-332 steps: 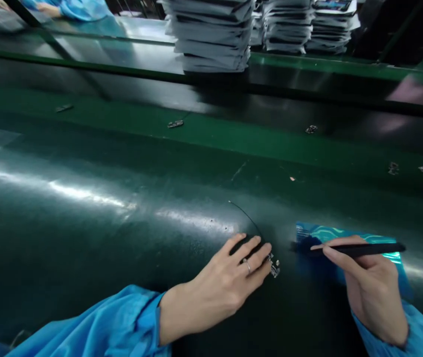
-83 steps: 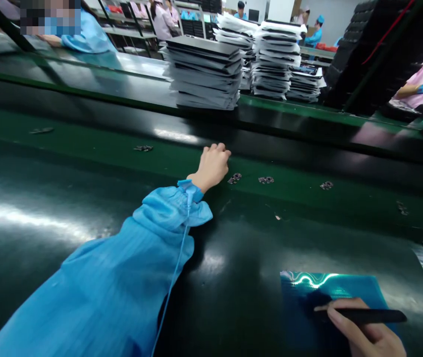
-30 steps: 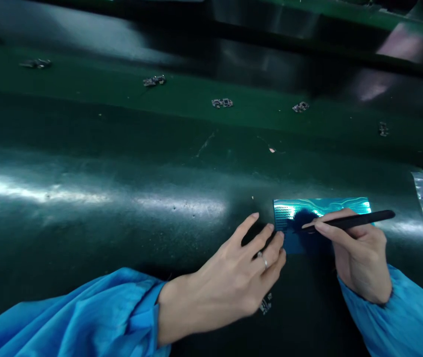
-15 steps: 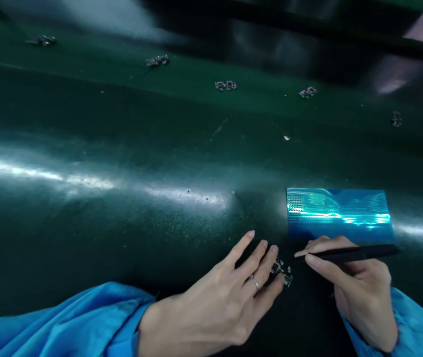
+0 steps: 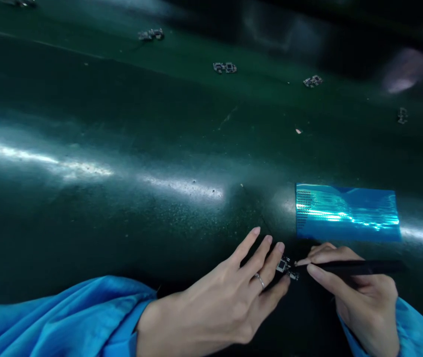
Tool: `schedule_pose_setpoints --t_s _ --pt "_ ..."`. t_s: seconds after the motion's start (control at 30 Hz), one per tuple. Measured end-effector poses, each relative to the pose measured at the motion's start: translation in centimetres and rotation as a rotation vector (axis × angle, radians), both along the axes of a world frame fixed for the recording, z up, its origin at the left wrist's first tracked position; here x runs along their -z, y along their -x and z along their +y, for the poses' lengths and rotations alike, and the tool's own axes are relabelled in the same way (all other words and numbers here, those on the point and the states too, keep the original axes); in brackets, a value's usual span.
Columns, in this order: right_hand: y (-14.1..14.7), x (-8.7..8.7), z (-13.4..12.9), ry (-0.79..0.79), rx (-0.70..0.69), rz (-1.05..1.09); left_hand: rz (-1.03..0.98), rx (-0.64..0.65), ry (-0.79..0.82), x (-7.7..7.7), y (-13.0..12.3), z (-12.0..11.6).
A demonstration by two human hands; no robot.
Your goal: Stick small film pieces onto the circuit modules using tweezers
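My left hand (image 5: pixel 230 292) lies palm down on the dark green surface, its fingers spread, with a ring on one finger. Its fingertips touch the left side of a small circuit board (image 5: pixel 283 266). In a pinch, my right hand (image 5: pixel 367 292) holds a black pen-like tool (image 5: pixel 363 267), whose pale tip is at the right side of that board. What the tip touches there is too small to tell. Just above my right hand lies a blue film sheet (image 5: pixel 348 218) with rows of tiny dark parts along its left edge.
Along the back of the green surface (image 5: pixel 130 114) lie several more small boards, among them one near the middle (image 5: pixel 225 68) and one at the right (image 5: pixel 402 115). A small pale scrap (image 5: pixel 298 131) lies between them and the film.
My right hand has brought the tool's tip to the board by my left fingers. The board is turned slightly. The whole view has shifted a little.
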State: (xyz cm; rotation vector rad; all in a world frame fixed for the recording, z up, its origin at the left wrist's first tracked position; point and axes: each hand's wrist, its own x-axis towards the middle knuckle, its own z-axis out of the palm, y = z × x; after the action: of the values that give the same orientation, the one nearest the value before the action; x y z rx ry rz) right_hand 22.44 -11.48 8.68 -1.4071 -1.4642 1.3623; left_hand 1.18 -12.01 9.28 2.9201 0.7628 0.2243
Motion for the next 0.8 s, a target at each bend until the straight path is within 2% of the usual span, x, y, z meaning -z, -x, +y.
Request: schedule_pose_setpoints --t_s 0.23,0.8 --pt "0.23 -0.49 0.11 0.005 0.032 -0.047 0.001 0.009 0.024 -0.06 0.07 -0.06" --pt "0.21 -0.86 0.53 -0.077 -0.036 -0.068 -0.018 -0.024 0.046 0.20 -0.10 -0.12"
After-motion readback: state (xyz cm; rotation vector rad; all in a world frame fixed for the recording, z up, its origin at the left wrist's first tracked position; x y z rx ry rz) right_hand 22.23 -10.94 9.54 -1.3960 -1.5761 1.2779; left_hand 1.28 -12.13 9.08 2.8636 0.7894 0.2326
